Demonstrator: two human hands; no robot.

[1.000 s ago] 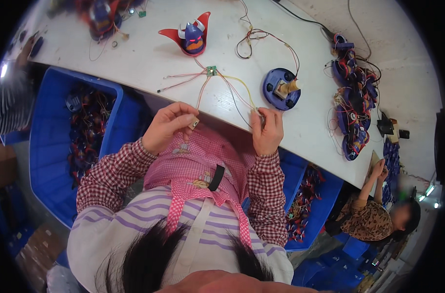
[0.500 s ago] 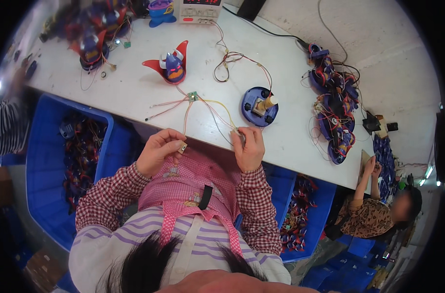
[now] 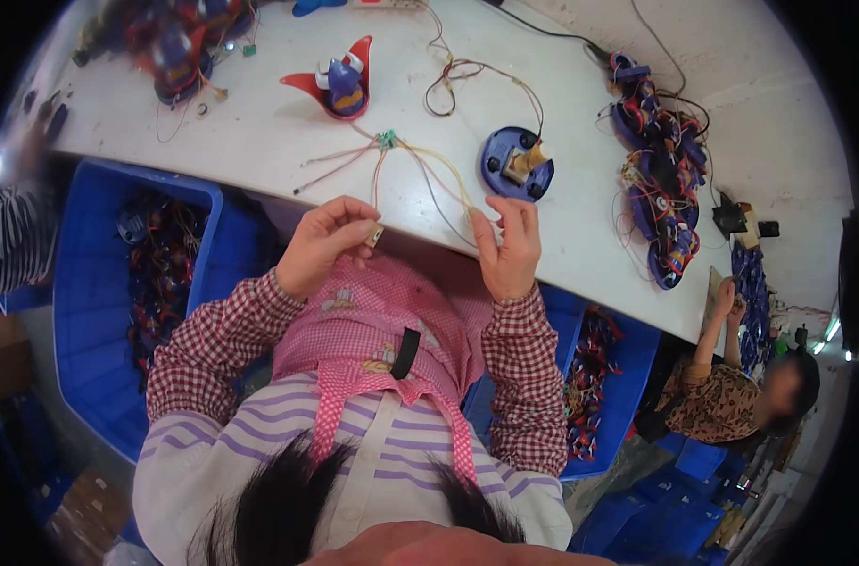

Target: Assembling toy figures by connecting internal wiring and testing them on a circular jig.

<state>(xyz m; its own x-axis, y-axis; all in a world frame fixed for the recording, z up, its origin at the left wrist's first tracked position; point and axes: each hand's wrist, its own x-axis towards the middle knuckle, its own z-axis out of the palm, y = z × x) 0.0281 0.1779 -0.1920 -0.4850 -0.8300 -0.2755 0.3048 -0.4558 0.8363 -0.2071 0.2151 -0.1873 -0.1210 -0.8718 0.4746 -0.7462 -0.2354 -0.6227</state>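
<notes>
1 small part (image 3: 376,236), tan, is sitting in the left hand (image 3: 328,243), just off the near edge of the table (image 3: 269,132); thumb and fingertips are pressing together on it. 1 wire is apparently linking it to the green board (image 3: 386,141).

1 right hand (image 3: 512,250) is showing no held thing; its thumb and fingers are standing apart beside the wires (image 3: 340,170). Whether the thumb is touching any is not clear.

Handling, judged: the part is looking light, hard and stiff, and is likely calling for a fingertip pinch on its sides. The wires are looking thin and limp, their joints fragile; the board's edges are offering the safer hold.

Containers: 2 blue bins are standing below the table edge. The left bin (image 3: 79,311) is holding a heap of dark blue and red wired pieces, 1 round blue piece lying near its far end. The right bin (image 3: 637,363), partly hidden by the sleeve (image 3: 524,387), is holding red, white and blue pieces with wires. Neither heap is allowing a count.
</notes>
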